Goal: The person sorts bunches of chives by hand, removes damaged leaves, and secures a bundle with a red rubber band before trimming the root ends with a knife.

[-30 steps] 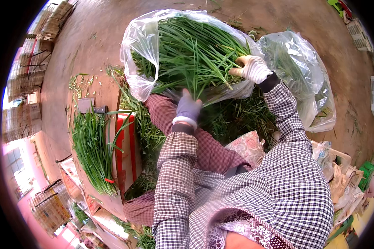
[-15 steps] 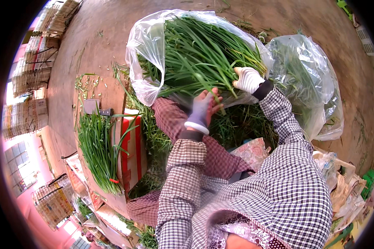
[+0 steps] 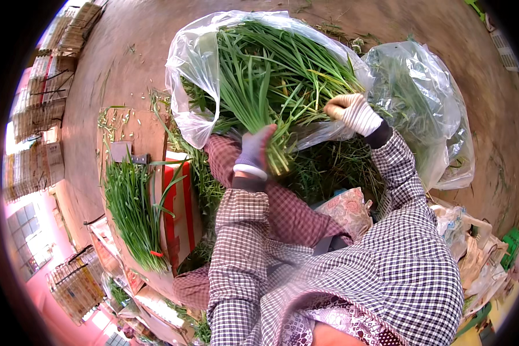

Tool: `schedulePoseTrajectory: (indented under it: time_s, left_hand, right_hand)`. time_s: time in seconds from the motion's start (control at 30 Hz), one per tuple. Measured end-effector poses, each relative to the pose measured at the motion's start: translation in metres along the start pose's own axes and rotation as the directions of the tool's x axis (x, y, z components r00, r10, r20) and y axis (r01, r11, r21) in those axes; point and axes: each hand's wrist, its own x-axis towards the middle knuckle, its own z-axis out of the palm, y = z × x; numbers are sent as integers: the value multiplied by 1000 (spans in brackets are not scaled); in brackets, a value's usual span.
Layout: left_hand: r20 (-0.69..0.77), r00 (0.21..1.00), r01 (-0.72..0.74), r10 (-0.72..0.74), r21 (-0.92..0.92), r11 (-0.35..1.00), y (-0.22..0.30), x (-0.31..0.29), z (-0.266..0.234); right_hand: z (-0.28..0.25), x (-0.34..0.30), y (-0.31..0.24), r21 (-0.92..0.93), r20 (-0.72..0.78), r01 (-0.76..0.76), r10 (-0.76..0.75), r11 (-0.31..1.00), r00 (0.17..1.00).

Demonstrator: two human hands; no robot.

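Apparent step: gathering. The purple-gloved left hand (image 3: 254, 150) clamps its fingers on long, slender green stalks (image 3: 249, 111); the white-striped-gloved right hand (image 3: 354, 111) has indeterminable finger closure. Separation likely calls for steady hold.

From here I make out thin, glossy plastic in the far bag (image 3: 197, 63) and the right bag (image 3: 429, 106); smooth, faintly shiny leaves (image 3: 245, 98); matt woven cloth sleeves (image 3: 236, 248); ribbed fabric over the right hand (image 3: 356, 113); at left, a grey metal blade (image 3: 120, 151) and matt, rough-looking board (image 3: 139, 124).
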Motion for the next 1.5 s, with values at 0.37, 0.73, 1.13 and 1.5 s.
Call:
schedulePoseTrajectory:
  time_s: [0.37,0.73,1.13,1.5]
  left_hand:
    - [210,977,62,-35,-121,991,27,-31,-13]
    - [125,992,2,3,-38,999,14,-27,-22]
    - [277,955,200,-101,-355,913,52,-78,-59]
    - [80,995,-38,51,-161,986,4,-51,-3]
  right_hand:
    - [96,24,-38,-11,336,28,-22,1000,942]
    - [146,-26,-36,-12,97,120,-118,993,988]
    - [45,28,-33,-491,-116,29,-98,871,988]
    - [93,-16,-60,-298,137,400,-376,867,917]
